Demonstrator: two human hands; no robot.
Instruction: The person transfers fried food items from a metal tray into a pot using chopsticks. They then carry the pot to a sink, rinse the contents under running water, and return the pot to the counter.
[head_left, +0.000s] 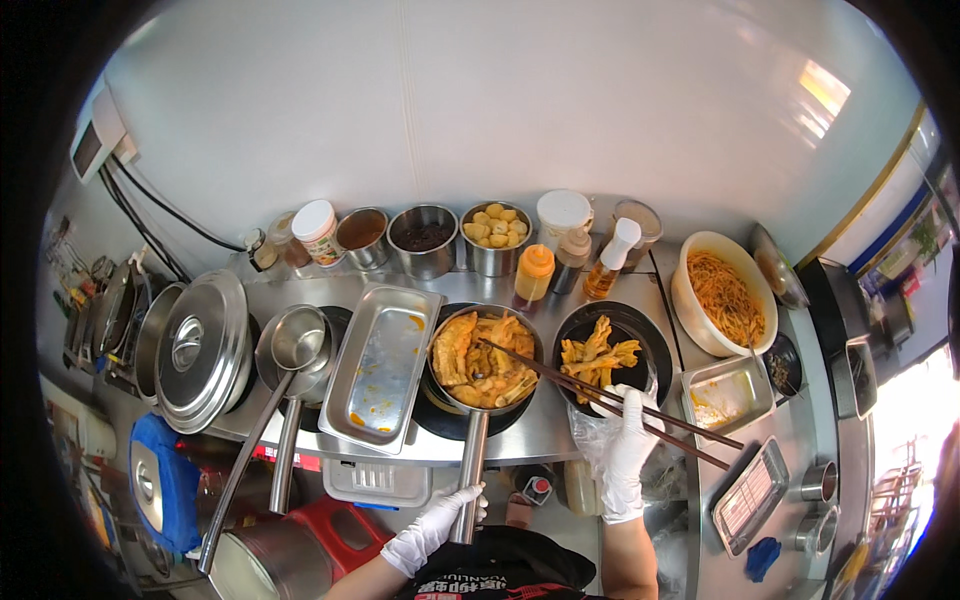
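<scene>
My left hand (442, 517), in a white glove, grips the steel handle (472, 450) of a round saucepan. Golden-brown food pieces (457, 349) fill that pan, too crowded to name singly. In a white glove too, my right hand (630, 431) holds long brown chopsticks (607, 395). Their tips reach over the saucepan's food; whether they pinch a piece, I cannot tell. Just beyond the right hand sits a black pan (658, 337) holding several fried pieces that look like chicken feet (600, 364). Clear plastic film (589, 435) hangs beside that hand at the counter edge.
Left of the saucepan lies a sauce-stained steel tray (386, 360), then ladles (300, 341) and a lidded pot (199, 352). Steel tubs (424, 262) and squeeze bottles (534, 274) line the wall. A white bowl of orange shreds (679, 300) and another tray (727, 394) stand at right.
</scene>
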